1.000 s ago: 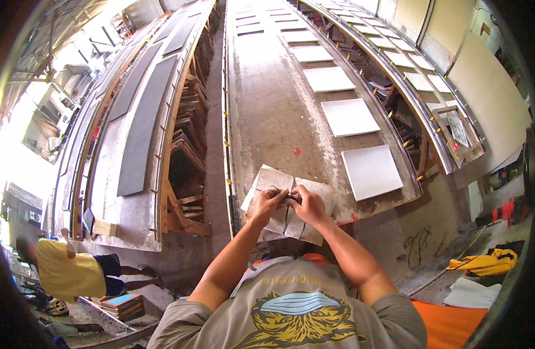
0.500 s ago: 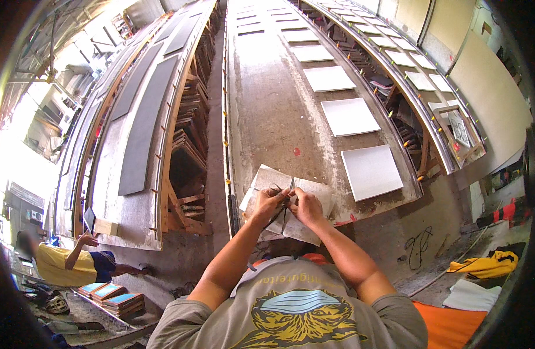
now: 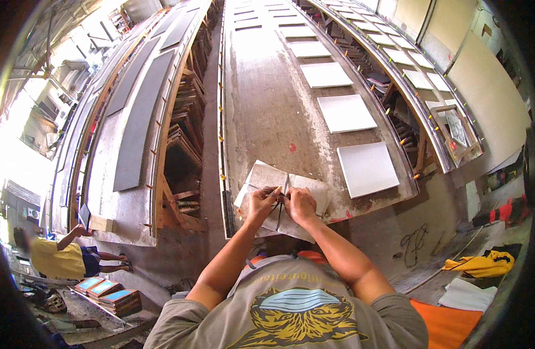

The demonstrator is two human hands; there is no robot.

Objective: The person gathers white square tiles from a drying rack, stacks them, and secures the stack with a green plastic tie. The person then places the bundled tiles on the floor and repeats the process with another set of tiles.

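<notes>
Near the front edge of the long table [image 3: 267, 128] lies a pale, worn-looking bundle of flat sheets or cloth [image 3: 315, 187]. A dark narrow strip [image 3: 287, 181] runs across its middle, away from and toward me. My left hand [image 3: 263, 205] and my right hand [image 3: 301, 205] are close together over the bundle. The fingers of both are pinched on the dark strip where it crosses the middle. A short end of the strip sticks out left of my left hand. Exactly how the strip is looped between the fingertips is hidden.
White square sheets [image 3: 369, 170] lie in a row along the table's right side. Long tables stand on both sides, the left one bearing dark panels [image 3: 142, 122]. At the far left a person in a yellow top [image 3: 57, 257] holds a dark flat piece [image 3: 84, 216]. Stacked frames [image 3: 107, 294] lie below.
My hands have drawn slightly apart over the bundle, with the strip between them. The view has shifted a little. The person at the left has raised the dark flat piece.
</notes>
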